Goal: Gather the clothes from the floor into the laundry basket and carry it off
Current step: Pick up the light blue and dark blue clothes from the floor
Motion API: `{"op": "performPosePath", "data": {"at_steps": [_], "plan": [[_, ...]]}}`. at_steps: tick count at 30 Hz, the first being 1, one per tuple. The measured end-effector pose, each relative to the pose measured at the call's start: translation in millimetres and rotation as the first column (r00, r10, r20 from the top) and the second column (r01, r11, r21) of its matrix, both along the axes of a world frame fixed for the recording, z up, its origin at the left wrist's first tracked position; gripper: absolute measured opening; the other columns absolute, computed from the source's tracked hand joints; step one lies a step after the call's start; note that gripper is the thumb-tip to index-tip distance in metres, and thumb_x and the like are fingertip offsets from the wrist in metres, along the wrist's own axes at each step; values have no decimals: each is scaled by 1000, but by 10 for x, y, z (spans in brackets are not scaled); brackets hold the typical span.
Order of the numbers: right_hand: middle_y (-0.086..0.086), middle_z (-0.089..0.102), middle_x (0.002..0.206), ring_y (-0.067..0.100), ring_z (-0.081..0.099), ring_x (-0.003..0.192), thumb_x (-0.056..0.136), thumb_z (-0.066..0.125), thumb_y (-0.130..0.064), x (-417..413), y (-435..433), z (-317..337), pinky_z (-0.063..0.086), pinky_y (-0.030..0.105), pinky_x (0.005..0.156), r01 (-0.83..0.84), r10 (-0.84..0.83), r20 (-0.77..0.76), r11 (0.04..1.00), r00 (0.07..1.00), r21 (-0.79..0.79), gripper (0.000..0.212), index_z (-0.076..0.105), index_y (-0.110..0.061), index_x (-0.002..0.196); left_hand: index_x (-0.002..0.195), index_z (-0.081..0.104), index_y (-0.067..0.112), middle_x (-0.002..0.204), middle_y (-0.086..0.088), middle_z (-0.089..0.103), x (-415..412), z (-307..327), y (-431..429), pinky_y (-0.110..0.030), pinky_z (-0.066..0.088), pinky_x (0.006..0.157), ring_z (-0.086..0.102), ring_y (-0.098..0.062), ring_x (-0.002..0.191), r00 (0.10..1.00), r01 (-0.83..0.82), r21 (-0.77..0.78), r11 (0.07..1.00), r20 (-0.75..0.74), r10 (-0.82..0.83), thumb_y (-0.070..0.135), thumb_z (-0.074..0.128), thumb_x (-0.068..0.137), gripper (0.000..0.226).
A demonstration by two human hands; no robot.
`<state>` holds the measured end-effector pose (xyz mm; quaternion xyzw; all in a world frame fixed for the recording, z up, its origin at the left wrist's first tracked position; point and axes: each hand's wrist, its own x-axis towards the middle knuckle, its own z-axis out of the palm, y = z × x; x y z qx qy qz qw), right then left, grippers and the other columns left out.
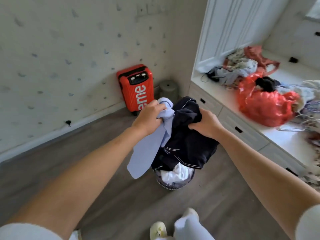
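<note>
A light blue garment (147, 149) is clamped in the curled fingers (156, 105) of the left hand (149, 116), and at its 3 o'clock a dark navy garment (188, 144) is bunched in the gripping fingers (192, 126) of the right hand (206, 124). Both garments are held over the laundry basket (170, 185), which is set on the floor (216, 196) at 6 o'clock of the hands, with white clothes (180, 172) inside. A red suitcase (136, 87) is seen at the basket's 11 o'clock.

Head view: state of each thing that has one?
Left hand: grips light blue cloth garment.
Right hand: grips dark navy white-piped garment.
Round dark laundry basket: on floor, white clothes inside.
Red hard-shell suitcase: upright, closed.
Red plastic bag: crumpled, on white ledge.
</note>
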<state>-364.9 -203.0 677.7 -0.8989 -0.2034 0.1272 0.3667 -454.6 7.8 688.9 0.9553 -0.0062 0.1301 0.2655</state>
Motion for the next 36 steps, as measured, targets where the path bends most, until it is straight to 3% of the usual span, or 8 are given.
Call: {"op": "performPosePath", "data": {"at_steps": [6,12,17,21,28,31,36], "plan": [[-2,66,94,21,57,89,65,76,-21,317,339,-496,40,29,72,-81,71,-122,994,990,-76,46,64,-25,109,87,55,8,85,-3,39,143,-429,241,-30,17,56,40,-21,74,985,-94,-79,992,-153,81,-9,46,76,23],[-1,66,94,21,58,88,66,75,-21,864,399,-868,41,30,72,-103,79,-210,989,974,-104,45,62,-26,108,88,57,8,88,0,39,663,-766,205,-30,27,61,41,-25,76,957,-179,-129,975,-253,142,-6,42,78,23],[-3,62,91,20,55,84,69,73,-21,1171,276,-1231,39,27,71,19,-51,-252,992,966,-126,42,61,-23,108,98,61,6,97,-7,46,1200,-1061,-51,-29,35,67,42,-23,85,945,-195,-178,965,-296,136,-6,42,80,28],[-4,63,92,20,57,86,69,73,-21,1316,110,-1337,40,28,72,116,-147,-282,986,948,-124,39,60,-26,106,101,61,7,103,-13,50,1515,-1141,-205,-38,46,73,48,-29,95,941,-153,-203,967,-329,80,-4,43,82,29],[-3,62,90,20,54,83,68,73,-23,1493,64,-1232,38,28,68,198,-224,-214,970,951,-138,40,61,-24,106,105,61,3,99,-9,43,1882,-1095,-166,-25,31,68,41,-23,87,946,-88,-264,961,-325,-2,-6,46,82,29],[-15,54,76,18,49,77,68,74,-22,1363,125,-1255,34,22,57,235,-262,-188,960,947,-154,34,56,-28,96,99,59,0,97,-14,45,1857,-1209,-62,-26,26,62,43,-26,88,940,-61,-275,960,-338,-37,-7,47,79,24],[-4,59,83,22,52,79,70,70,-16,1095,345,-1516,38,30,66,242,-283,-211,950,936,-200,35,60,-18,103,116,51,2,118,-20,46,1654,-1695,165,-30,34,75,47,-33,106,828,131,-173,976,-523,-203,-1,50,84,32]]}}
